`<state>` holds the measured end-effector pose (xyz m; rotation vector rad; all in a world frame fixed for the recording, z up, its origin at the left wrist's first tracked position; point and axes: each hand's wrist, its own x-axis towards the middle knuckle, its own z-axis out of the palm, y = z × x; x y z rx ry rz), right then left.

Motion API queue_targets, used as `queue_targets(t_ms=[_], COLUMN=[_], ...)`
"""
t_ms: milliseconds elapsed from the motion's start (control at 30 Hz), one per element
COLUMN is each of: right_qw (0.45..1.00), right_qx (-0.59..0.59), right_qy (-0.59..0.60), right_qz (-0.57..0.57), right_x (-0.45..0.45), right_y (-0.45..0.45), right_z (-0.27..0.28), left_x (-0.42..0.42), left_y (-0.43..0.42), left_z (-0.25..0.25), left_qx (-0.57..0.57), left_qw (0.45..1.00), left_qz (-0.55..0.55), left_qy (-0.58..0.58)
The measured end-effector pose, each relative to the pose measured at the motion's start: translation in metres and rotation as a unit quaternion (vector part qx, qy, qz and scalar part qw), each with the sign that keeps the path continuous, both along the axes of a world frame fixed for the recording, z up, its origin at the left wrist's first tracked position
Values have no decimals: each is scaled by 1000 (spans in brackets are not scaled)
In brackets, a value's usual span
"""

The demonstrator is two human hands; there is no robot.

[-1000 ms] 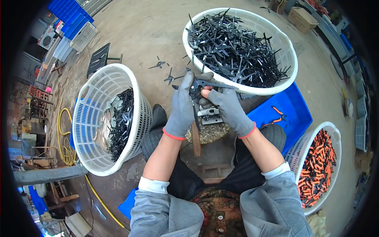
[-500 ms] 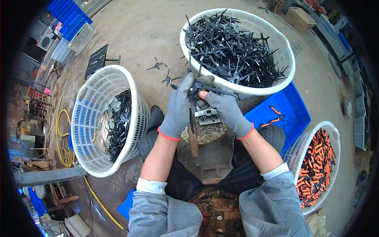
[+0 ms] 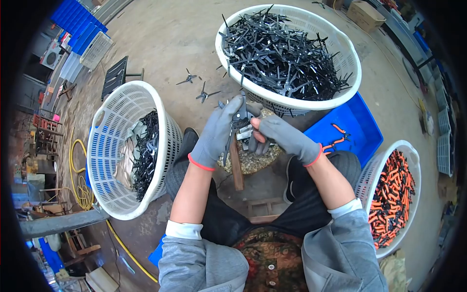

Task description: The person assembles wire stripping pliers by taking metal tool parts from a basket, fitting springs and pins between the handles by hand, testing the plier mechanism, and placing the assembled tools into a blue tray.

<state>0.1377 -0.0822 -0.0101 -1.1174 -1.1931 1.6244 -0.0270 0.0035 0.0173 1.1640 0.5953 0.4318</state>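
Note:
Black pliers (image 3: 240,118) stand in my gloved left hand (image 3: 220,127), whose fingers are wrapped round them; one handle points down along the palm. My gloved right hand (image 3: 284,138) is close on the right, fingers curled, bare tips of the thumb and a finger near the pliers' pivot. Whether something small sits between those fingertips, I cannot make out. Below both hands is a metal fixture (image 3: 245,132), largely hidden by the right fingers, on a speckled stone block (image 3: 249,165). A wooden strip (image 3: 236,168) lies against the block.
Black pliers parts fill a large white basket (image 3: 357,73) ahead. Another white basket (image 3: 109,170) at left holds more. Orange-handled tools fill a basket (image 3: 413,190) at right. A blue tray (image 3: 362,124) carries orange-handled pliers (image 3: 338,138). Loose black pieces (image 3: 206,92) lie on the floor.
My right hand has moved slightly right and down, off the handle it was touching. The pliers are now more closed and upright in my left hand. The view has shifted slightly.

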Motion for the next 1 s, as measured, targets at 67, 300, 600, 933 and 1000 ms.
queue_targets(t_ms=[67,300,600,933,1000], right_qw=[997,977,915,957,964], right_qx=[-4,10,-30,5,14], right_qy=[19,-54,343,191,164], right_qz=[-77,-206,-212,-218,-210], right_x=[6,39,6,1,-3], right_y=[-1,1,1,4,6], right_z=[2,-4,-11,-8,-10], left_x=[4,-2,20,-6,-1], left_y=[-1,-3,-32,10,5], left_z=[1,-12,-29,-13,-17], left_qx=[16,87,93,91,134], left_qw=[999,986,990,984,986], left_qz=[46,-29,-74,-13,62], left_qy=[6,139,79,152,78])
